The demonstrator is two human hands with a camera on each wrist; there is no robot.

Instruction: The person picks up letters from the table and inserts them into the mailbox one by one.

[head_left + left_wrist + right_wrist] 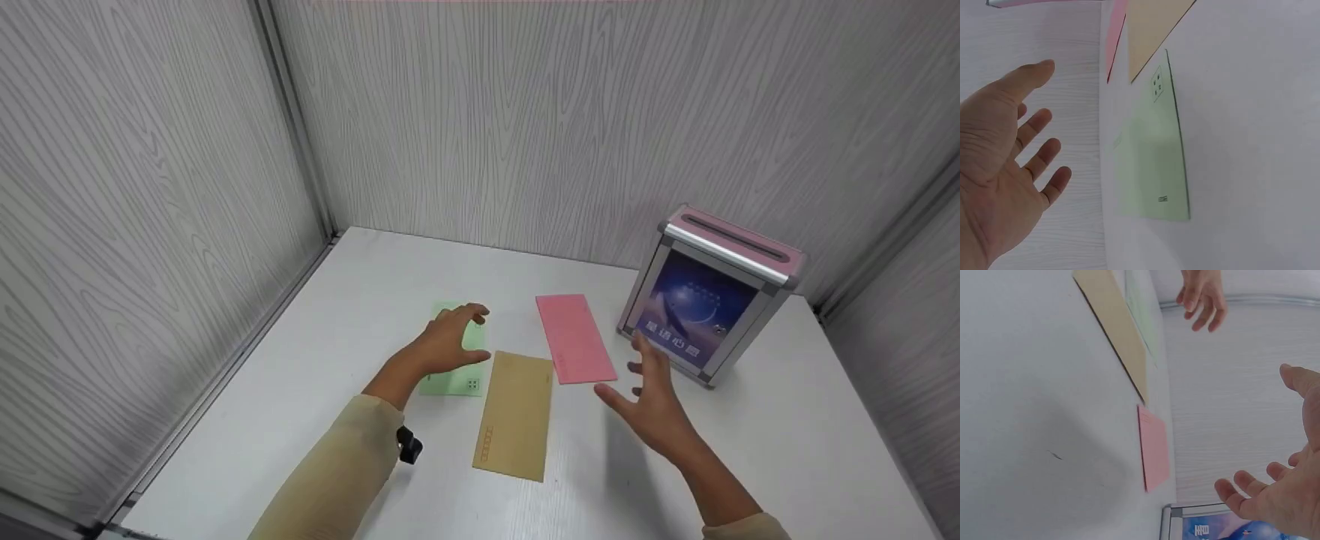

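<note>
- Left hand (pixel 444 343) spread above the green envelope (pixel 457 360), fingers loose and apart, nothing in the grip; from the left wrist view, palm clear of the paper, not touching.
- Right hand (pixel 651 401) raised over the tabletop (pixel 787 435), fingers straight and spread, grip holding nothing, near the lower corner of the pink envelope (pixel 574 337) and just in front of the box.
- Green envelope flat on the tabletop, farthest left of the three; brown envelope (pixel 516 415) flat beside it, edges meeting or slightly overlapping; pink envelope flat, its lower corner close to the brown one's top corner.
- Slotted box (pixel 709 300) with pink top and metal frame upright at the right rear, just beside the pink envelope.
</note>
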